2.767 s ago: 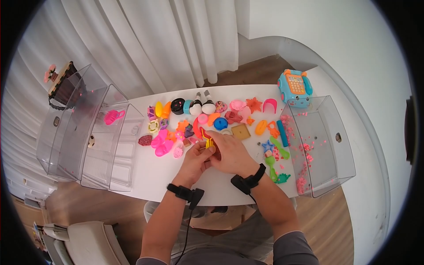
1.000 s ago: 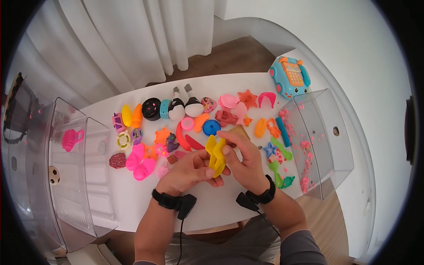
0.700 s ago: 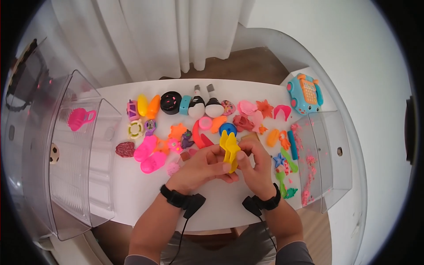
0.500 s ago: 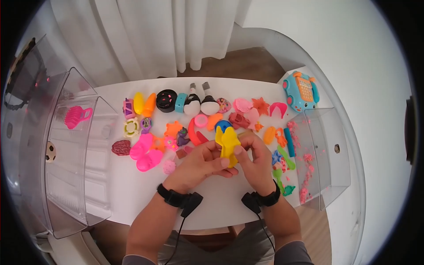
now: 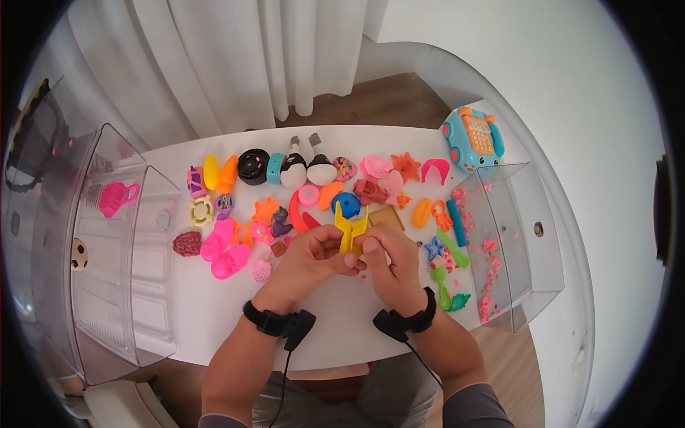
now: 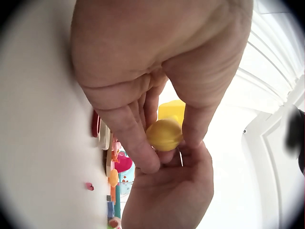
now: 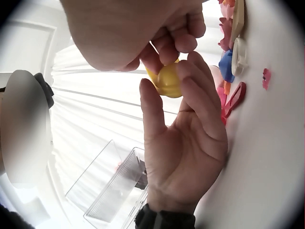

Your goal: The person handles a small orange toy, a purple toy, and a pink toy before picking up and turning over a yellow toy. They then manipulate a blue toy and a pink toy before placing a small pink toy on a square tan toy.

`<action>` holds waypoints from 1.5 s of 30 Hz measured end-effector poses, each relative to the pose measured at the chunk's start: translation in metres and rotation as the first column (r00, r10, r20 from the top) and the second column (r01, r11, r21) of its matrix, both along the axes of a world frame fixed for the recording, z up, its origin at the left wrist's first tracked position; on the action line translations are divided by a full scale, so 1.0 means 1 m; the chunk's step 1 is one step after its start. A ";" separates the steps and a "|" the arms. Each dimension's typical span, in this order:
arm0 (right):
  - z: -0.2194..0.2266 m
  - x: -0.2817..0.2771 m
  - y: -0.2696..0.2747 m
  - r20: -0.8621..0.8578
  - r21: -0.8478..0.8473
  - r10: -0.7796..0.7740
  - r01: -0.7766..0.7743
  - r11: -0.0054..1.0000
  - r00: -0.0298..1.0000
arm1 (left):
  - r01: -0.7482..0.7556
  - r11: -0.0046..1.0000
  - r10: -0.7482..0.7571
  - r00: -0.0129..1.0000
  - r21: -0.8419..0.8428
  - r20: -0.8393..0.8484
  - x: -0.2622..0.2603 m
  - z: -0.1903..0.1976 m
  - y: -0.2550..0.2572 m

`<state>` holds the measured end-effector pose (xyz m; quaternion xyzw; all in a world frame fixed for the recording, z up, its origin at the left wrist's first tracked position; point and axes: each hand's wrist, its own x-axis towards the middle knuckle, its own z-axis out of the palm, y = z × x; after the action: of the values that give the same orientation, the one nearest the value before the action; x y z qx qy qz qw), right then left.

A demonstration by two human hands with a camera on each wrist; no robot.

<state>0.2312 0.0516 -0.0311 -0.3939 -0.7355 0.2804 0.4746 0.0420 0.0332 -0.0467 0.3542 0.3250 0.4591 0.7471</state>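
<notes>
Both hands hold a yellow plastic toy (image 5: pixel 347 239) above the table's near half. Its two prongs point away from the body and spread apart at the top. The left hand (image 5: pixel 303 262) grips its lower left part between thumb and fingers; in the left wrist view the toy's rounded yellow end (image 6: pixel 165 135) shows between them. On the other side, the right hand (image 5: pixel 394 269) pinches the toy's right edge with thumb and bent fingers. The right wrist view shows the yellow end (image 7: pixel 167 82) between both hands' fingertips, partly covered.
Many colourful toys, including a blue round one (image 5: pixel 346 205) and pink shoes (image 5: pixel 230 260), lie beyond and beside the hands. A clear bin (image 5: pixel 531 285) with pink bits stands right, clear drawers (image 5: pixel 107 285) left, a toy phone (image 5: pixel 473 141) back right.
The yellow toy has turned between the fingers, from its broad face to a narrow, forked profile. Both hands have stayed on it since the last second. The head view has shifted a little.
</notes>
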 end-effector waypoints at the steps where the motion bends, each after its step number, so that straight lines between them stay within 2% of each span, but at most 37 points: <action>1: 0.001 0.003 0.001 -0.011 0.001 0.046 -0.046 0.999 0.999 | 0.002 1.000 -0.002 1.000 0.001 0.000 0.000 0.001 0.000; 4: 0.001 0.009 0.000 -0.035 -0.022 0.117 -0.118 0.993 0.992 | 0.033 0.999 -0.033 0.999 -0.011 -0.034 -0.002 0.004 -0.001; 6: 0.002 0.009 0.000 -0.045 -0.041 0.148 -0.150 0.988 0.988 | 0.038 0.998 -0.037 0.999 -0.056 0.015 -0.005 0.001 0.001; 7: 0.004 0.005 0.000 -0.031 0.026 0.123 -0.122 0.992 0.992 | 0.035 0.998 -0.034 0.999 -0.055 0.015 -0.006 -0.001 0.001; 9: 0.008 -0.004 0.000 -0.023 0.092 0.104 -0.101 0.991 0.994 | 0.038 0.994 -0.019 0.983 -0.101 0.180 -0.010 -0.002 0.002; 10: 0.012 -0.007 0.001 0.070 0.165 0.071 -0.081 0.983 0.995 | 0.035 0.994 -0.017 0.984 -0.101 0.179 -0.010 -0.001 0.002; 11: 0.014 -0.008 0.002 0.161 0.239 0.028 -0.067 0.969 0.987 | 0.024 0.996 -0.013 0.992 -0.090 0.126 -0.010 0.002 0.002; 12: 0.014 -0.007 0.002 0.162 0.237 0.028 -0.066 0.969 0.986 | 0.015 0.997 -0.009 0.997 -0.079 0.074 -0.008 0.004 0.002; 13: 0.013 -0.006 0.002 0.255 0.267 0.007 -0.078 0.961 0.967 | 0.018 0.996 -0.012 0.997 -0.082 0.075 -0.005 0.003 0.001; 14: 0.012 -0.005 0.001 0.345 0.295 -0.017 -0.092 0.951 0.938 | -0.032 0.999 0.033 0.999 -0.035 0.007 -0.001 0.003 0.001; 15: 0.012 -0.004 0.002 0.345 0.293 -0.018 -0.089 0.952 0.938 | -0.080 0.997 0.081 0.995 0.016 -0.059 0.002 0.002 0.000; 17: 0.011 -0.003 0.004 0.398 0.306 -0.034 -0.097 0.947 0.917 | -0.078 0.997 0.079 0.995 0.018 -0.058 0.002 0.001 0.000; 23: 0.009 -0.002 0.003 0.431 0.213 -0.004 -0.098 0.972 0.903 | -0.075 0.997 0.077 0.992 0.018 -0.097 0.004 -0.002 0.000; 29: 0.007 -0.003 0.005 0.462 0.248 -0.053 -0.072 0.966 0.886 | -0.091 0.996 0.090 0.977 0.003 -0.196 0.007 -0.002 -0.001; 31: 0.004 -0.004 0.006 0.415 0.278 -0.025 -0.101 0.955 0.909 | -0.108 0.994 0.105 0.963 0.003 -0.250 0.004 -0.003 -0.002; 35: 0.009 -0.006 0.005 0.447 0.273 -0.038 -0.096 0.957 0.894 | -0.075 0.995 0.088 0.971 0.065 -0.224 0.006 -0.006 0.000; 38: 0.013 -0.006 0.003 0.436 0.257 -0.031 -0.091 0.962 0.899 | -0.057 0.998 0.062 0.981 0.031 -0.183 0.007 -0.004 0.000; 40: 0.015 -0.007 0.002 0.441 0.205 0.027 -0.130 0.970 0.897 | -0.110 0.990 0.098 0.986 -0.091 -0.132 0.007 0.000 -0.002; 41: 0.014 -0.006 0.003 0.443 0.207 0.024 -0.129 0.970 0.896 | -0.108 0.990 0.096 0.987 -0.089 -0.129 0.006 0.000 -0.001; 43: 0.012 -0.007 0.003 0.467 0.256 0.008 -0.144 0.956 0.884 | -0.088 0.996 0.078 0.969 -0.030 -0.236 0.003 0.001 -0.001; 45: 0.010 -0.007 0.002 0.474 0.236 0.008 -0.136 0.962 0.880 | -0.083 0.996 0.076 0.958 -0.015 -0.276 0.001 0.005 -0.001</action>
<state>0.2238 0.0538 -0.0210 -0.3559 -0.8730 0.0945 0.3199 0.0430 0.0322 -0.0415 0.3912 0.4457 0.4307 0.6803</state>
